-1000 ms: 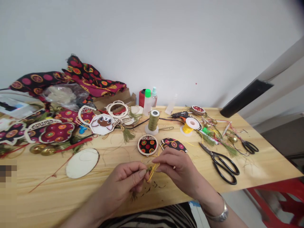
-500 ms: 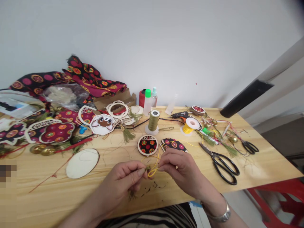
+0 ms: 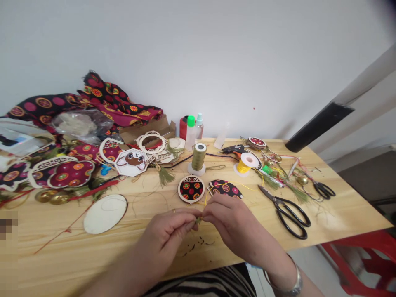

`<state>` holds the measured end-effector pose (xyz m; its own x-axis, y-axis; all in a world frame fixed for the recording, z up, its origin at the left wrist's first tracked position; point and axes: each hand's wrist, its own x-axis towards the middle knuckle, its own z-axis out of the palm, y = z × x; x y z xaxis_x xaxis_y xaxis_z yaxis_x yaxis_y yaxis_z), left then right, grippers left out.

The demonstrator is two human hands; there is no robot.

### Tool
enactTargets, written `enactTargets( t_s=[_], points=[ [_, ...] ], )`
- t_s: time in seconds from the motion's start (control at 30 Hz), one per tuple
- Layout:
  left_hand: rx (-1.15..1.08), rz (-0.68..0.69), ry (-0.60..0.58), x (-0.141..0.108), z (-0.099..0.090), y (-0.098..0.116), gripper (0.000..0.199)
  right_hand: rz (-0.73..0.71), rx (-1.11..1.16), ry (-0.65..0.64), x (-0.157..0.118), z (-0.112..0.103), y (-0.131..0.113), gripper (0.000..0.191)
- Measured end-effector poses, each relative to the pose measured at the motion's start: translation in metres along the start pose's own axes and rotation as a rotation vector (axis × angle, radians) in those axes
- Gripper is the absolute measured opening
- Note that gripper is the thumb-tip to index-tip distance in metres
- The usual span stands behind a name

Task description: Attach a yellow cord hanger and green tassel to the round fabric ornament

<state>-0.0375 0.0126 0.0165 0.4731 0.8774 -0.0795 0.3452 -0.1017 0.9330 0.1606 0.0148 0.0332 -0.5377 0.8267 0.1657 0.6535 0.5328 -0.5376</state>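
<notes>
The person's left hand (image 3: 168,235) pinches a small olive tassel (image 3: 198,221), and the right hand (image 3: 233,222) closes narrowly on a yellow cord (image 3: 206,201) right beside it, the fingertips of both hands meeting over the near part of the counter (image 3: 62,258). From the hands, a round fabric-filled disc (image 3: 191,190) lies close by toward twelve o'clock, with an upright olive thread spool (image 3: 199,160) beyond it. Farther back at twelve stand a green-capped bottle (image 3: 191,138) and a blue-capped bottle (image 3: 199,128); both are translucent, but how full they are cannot be told. At eleven o'clock sits an open cardboard box (image 3: 165,128), its inside mostly hidden, with wooden rings (image 3: 151,143) in front of it. A clear plastic bag (image 3: 77,125) at ten o'clock holds a crumpled whitish mass. A spool of yellow cord (image 3: 244,166) rests between one and two o'clock. Large black-handled scissors (image 3: 287,212) lie near three, while a pale oval piece (image 3: 105,214) lies flat at nine.
</notes>
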Motion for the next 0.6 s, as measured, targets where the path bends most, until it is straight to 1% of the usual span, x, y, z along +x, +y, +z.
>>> enactTargets(
  t_s=[0.1, 0.2, 0.37, 0.43, 0.5, 0.53, 0.6],
  points=[
    [0.030, 0.045, 0.002, 0.000, 0.002, -0.004, 0.027, 0.015, 0.012, -0.008, 0.000, -0.001, 0.000, 0.016],
    [0.017, 0.032, 0.026, 0.001, 0.003, -0.005, 0.025, 0.018, 0.040, 0.006, 0.000, -0.002, -0.002, 0.016],
    [-0.036, -0.066, 0.067, 0.000, 0.003, -0.007, 0.022, 0.020, 0.092, 0.025, 0.002, -0.001, -0.003, 0.014],
    [-0.061, -0.133, 0.069, -0.001, 0.002, -0.009, 0.024, 0.034, 0.087, 0.100, -0.002, 0.000, 0.001, 0.014],
    [-0.089, -0.218, 0.076, -0.002, 0.001, -0.011, 0.028, 0.095, -0.005, 0.221, -0.013, -0.001, 0.014, 0.020],
    [-0.106, -0.254, 0.083, -0.002, 0.000, -0.011, 0.030, 0.153, -0.098, 0.288, -0.021, -0.003, 0.023, 0.020],
    [-0.146, -0.303, 0.101, 0.000, -0.001, -0.011, 0.034, 0.319, -0.339, 0.324, -0.044, -0.008, 0.047, 0.018]
  ],
)
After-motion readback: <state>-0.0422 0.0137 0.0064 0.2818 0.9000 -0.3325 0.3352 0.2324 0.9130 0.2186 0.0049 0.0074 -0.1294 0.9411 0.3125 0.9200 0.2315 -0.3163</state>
